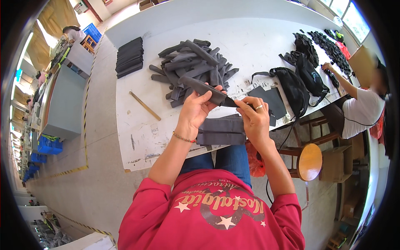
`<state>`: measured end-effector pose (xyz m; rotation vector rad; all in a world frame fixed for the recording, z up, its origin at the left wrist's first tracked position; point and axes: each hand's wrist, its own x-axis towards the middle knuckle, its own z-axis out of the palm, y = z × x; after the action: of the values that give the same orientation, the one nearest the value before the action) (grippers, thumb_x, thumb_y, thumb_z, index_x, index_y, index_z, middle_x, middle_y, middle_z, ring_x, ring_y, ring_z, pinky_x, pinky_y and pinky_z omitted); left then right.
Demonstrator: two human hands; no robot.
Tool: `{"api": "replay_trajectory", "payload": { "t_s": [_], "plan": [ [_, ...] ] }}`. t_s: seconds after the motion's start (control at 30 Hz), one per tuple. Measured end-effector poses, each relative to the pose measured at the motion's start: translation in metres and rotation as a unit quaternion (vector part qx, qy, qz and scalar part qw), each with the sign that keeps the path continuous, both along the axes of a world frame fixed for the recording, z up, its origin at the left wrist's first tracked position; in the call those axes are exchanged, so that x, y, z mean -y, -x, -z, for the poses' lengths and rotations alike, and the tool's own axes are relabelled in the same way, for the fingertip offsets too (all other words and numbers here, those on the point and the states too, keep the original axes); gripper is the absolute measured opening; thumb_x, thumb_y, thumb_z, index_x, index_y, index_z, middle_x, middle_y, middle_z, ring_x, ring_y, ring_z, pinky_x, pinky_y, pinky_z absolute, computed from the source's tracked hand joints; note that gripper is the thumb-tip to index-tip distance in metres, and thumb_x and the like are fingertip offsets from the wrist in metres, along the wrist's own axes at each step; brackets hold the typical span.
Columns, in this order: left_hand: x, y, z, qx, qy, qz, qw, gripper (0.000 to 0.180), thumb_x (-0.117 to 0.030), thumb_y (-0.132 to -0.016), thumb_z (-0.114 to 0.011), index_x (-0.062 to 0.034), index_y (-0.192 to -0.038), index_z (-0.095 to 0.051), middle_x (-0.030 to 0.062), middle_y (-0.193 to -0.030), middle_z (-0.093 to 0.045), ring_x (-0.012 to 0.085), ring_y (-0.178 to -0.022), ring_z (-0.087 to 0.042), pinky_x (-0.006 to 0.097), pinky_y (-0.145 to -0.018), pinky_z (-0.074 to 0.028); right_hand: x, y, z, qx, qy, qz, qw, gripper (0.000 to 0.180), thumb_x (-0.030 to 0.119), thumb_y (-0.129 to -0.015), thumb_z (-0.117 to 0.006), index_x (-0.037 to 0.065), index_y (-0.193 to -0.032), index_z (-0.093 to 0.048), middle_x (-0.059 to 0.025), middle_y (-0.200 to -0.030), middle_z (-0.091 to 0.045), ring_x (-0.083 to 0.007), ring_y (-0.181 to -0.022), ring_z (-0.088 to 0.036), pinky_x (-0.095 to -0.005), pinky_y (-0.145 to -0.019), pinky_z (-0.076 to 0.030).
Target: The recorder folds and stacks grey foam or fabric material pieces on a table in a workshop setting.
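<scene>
A dark grey fabric tube (pixel 200 87) is held above the table in front of me. My left hand (pixel 197 107) is closed round its middle, palm up and thumb on top. At its right end, a black pointed part (pixel 229 102) runs into the pinched fingers of my right hand (pixel 255 118), which wears a ring. Whether this black part is fabric or a tool inside the tube, I cannot tell. Beyond my hands lies a loose heap of similar fabric tubes (pixel 189 62). Below them, at the near edge, flat dark fabric pieces (pixel 221 137) lie stacked.
A neat stack of dark strips (pixel 129 57) and a wooden stick (pixel 145 106) lie on the white table (pixel 137 137). Black bags (pixel 291 89), dark flat pieces (pixel 271 102) and small black parts (pixel 306 48) are at right. A co-worker (pixel 362 110) sits there, near a round stool (pixel 309 161).
</scene>
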<state>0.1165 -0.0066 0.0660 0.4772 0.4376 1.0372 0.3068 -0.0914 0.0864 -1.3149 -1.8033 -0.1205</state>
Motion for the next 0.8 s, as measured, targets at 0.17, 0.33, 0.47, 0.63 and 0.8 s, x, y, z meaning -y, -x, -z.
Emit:
{"api": "replay_trajectory", "payload": {
  "t_s": [0.17, 0.33, 0.47, 0.63, 0.8],
  "plan": [
    [0.008, -0.005, -0.01, 0.002, 0.018, -0.03, 0.999, 0.026, 0.003, -0.093, -0.056, -0.0037, -0.116, -0.046, 0.0264, -0.12, -0.06, 0.0368, -0.111, -0.063, 0.047, -0.097, -0.054, -0.003, 0.0, -0.005, 0.081, -0.077, 0.025, 0.993, 0.027, 0.004, -0.075, -0.071, 0.008, -0.101, -0.071, -0.0021, -0.095, -0.06, -0.0213, -0.084, -0.058, -0.0365, -0.078, -0.042],
    [0.022, -0.015, -0.033, -0.031, -0.013, -0.054, 0.998, 0.029, 0.004, -0.093, -0.056, -0.0023, -0.118, -0.044, 0.0235, -0.119, -0.061, 0.0322, -0.11, -0.063, 0.045, -0.094, -0.057, -0.005, 0.006, -0.006, 0.126, -0.126, 0.04, 0.983, 0.029, 0.005, -0.076, -0.071, 0.007, -0.105, -0.07, -0.0017, -0.097, -0.059, -0.021, -0.086, -0.059, -0.0365, -0.08, -0.042],
    [0.034, -0.021, -0.041, -0.045, -0.067, -0.089, 0.993, 0.037, 0.001, -0.093, -0.06, -0.0014, -0.124, -0.042, 0.0221, -0.122, -0.06, 0.0298, -0.11, -0.064, 0.042, -0.091, -0.058, -0.004, 0.023, -0.01, 0.072, -0.117, 0.028, 0.99, 0.041, 0.006, -0.077, -0.072, 0.006, -0.118, -0.064, -0.0065, -0.105, -0.057, -0.0247, -0.09, -0.058, -0.0384, -0.081, -0.043],
    [0.032, -0.033, -0.027, 0.002, -0.107, -0.089, 0.99, 0.033, -0.016, -0.096, -0.063, -0.0012, -0.123, -0.05, 0.0165, -0.108, -0.067, 0.0277, -0.108, -0.065, 0.039, -0.094, -0.051, -0.002, 0.048, 0.001, -0.032, -0.079, -0.036, 0.996, 0.055, 0.001, -0.075, -0.074, 0.0, -0.126, -0.053, -0.021, -0.113, -0.053, -0.0373, -0.1, -0.055, -0.0469, -0.086, -0.045],
    [0.034, -0.037, -0.017, -0.038, -0.177, -0.11, 0.977, 0.032, -0.03, -0.102, -0.052, -0.0004, -0.098, -0.062, 0.0138, -0.091, -0.069, 0.0289, -0.11, -0.064, 0.041, -0.099, -0.048, 0.001, 0.038, 0.025, -0.026, -0.019, -0.039, 0.999, 0.043, -0.006, -0.071, -0.07, 0.0, -0.11, -0.054, -0.0231, -0.116, -0.052, -0.039, -0.1, -0.055, -0.0495, -0.082, -0.049]
  ]
}}
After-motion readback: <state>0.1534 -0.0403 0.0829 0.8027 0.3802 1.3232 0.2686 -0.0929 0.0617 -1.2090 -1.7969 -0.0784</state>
